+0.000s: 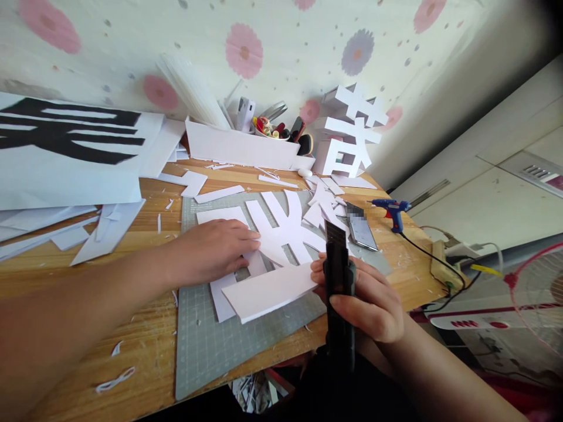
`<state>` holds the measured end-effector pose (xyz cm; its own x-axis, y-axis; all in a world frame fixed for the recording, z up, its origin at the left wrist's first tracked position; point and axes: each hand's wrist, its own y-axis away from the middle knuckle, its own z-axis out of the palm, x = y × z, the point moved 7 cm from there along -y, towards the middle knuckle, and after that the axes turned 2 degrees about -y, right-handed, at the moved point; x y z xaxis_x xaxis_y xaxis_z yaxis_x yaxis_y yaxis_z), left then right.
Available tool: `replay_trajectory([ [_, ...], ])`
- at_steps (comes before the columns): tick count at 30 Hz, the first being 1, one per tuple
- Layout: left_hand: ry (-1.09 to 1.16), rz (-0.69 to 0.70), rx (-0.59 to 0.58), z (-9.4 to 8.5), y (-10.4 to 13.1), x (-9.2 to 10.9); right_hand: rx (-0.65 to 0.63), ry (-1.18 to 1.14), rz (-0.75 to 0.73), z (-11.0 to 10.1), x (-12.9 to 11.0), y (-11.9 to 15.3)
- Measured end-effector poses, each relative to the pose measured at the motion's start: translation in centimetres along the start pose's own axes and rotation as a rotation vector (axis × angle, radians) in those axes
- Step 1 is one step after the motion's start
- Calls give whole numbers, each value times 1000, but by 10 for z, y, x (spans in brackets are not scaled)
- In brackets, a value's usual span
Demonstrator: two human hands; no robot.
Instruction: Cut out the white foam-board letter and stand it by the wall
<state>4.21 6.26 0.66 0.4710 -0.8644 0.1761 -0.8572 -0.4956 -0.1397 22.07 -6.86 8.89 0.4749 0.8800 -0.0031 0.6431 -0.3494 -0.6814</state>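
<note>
Here, resting open left hand (215, 249) on white cut-out (285, 233); at right, gripping black cutter (339, 275) and white strip (272, 293) in right hand (373, 302).

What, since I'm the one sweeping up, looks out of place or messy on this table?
White slivers and a looped strip litter the wooden table outside the cutting mat, looking like stray offcuts. The blue glue gun lies near the right edge, perhaps easy to knock. I see no spill.
</note>
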Motion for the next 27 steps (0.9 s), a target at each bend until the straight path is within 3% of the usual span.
replay_trajectory([
  [4,-28,-69,-97,9,0,-1,79,10,57,-5,9,9],
  [9,-39,-175,-131,11,1,-1,409,143,218,-18,60,38],
  [12,-51,-251,-104,16,1,-7,469,397,177,-23,85,53],
  [16,-37,-262,-76,23,3,-16,403,655,167,-26,112,66],
  [21,-3,-164,-9,26,3,-32,322,736,327,-23,140,75],
  [24,19,-103,41,24,3,-42,213,717,502,-12,157,75],
  [27,42,-39,68,19,3,-44,103,534,648,4,170,75],
])
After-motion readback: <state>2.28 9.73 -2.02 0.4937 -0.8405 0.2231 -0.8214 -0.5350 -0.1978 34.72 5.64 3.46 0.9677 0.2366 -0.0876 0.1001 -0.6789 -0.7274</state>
